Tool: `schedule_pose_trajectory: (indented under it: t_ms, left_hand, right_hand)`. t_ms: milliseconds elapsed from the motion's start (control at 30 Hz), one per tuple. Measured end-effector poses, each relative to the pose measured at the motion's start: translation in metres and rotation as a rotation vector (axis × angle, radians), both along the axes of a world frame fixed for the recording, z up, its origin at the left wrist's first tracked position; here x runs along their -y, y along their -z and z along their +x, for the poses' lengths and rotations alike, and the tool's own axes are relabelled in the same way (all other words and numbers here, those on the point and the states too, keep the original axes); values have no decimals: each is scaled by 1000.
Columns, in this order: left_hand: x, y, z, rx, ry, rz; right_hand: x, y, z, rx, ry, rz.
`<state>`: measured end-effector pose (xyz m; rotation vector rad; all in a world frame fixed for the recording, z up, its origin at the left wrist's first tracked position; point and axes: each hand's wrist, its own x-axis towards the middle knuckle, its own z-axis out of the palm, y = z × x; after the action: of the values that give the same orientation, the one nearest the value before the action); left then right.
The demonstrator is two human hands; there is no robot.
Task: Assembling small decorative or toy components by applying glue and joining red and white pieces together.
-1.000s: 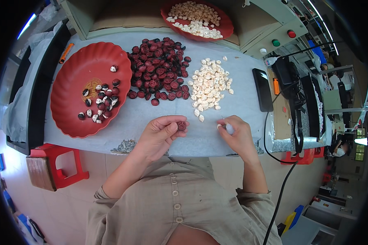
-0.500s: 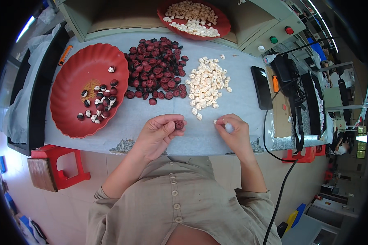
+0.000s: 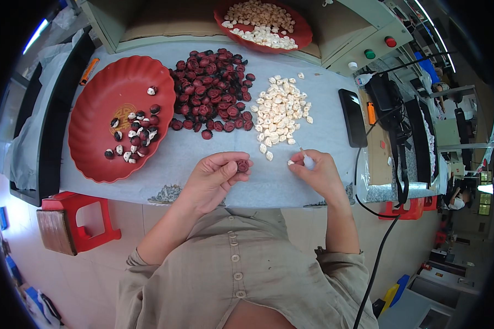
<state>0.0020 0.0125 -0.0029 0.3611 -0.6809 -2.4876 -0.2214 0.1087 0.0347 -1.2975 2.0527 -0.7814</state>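
Note:
My left hand (image 3: 211,178) pinches a dark red rose-shaped piece (image 3: 242,165) between thumb and fingers near the table's front edge. To its right, my right hand (image 3: 325,176) holds a small white squeeze bottle (image 3: 309,162) with a thin needle tip. A small white piece (image 3: 291,162) also sits at its thumb and fingertip. Ahead of the left hand is a heap of dark red and black rose-shaped pieces (image 3: 211,90). A pile of cream-white pieces (image 3: 282,109) lies just beyond the right hand.
A red scalloped tray (image 3: 93,118) on the left carries several joined red-and-white pieces. Another red tray (image 3: 307,41) with pale pieces stands in the open cabinet (image 3: 170,22) behind. At right are a black phone (image 3: 352,118), an orange cutter (image 3: 371,113) and a black cable (image 3: 376,257).
My right hand has turned slightly, so the bottle's needle tip now shows, pointing away toward the cream-white pile. The left hand keeps its hold on the red piece.

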Motion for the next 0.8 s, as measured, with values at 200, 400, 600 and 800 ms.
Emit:
schedule_pose_trajectory:
  t_ms: [200,400,600,800]
  left_hand:
    - [2,-4,-3,27,20,26]
    - [3,-3,-7,50,45,67]
    - [4,-4,-8,43,39,80]
    - [3,-3,-9,45,22,59]
  right_hand:
    - [10,-15,20,687,89,-12]
    - [28,-21,55,579,-17,-214]
    - [34,-26,60,348,-199,-212]
    - [34,-27,63,309,-180,-219]
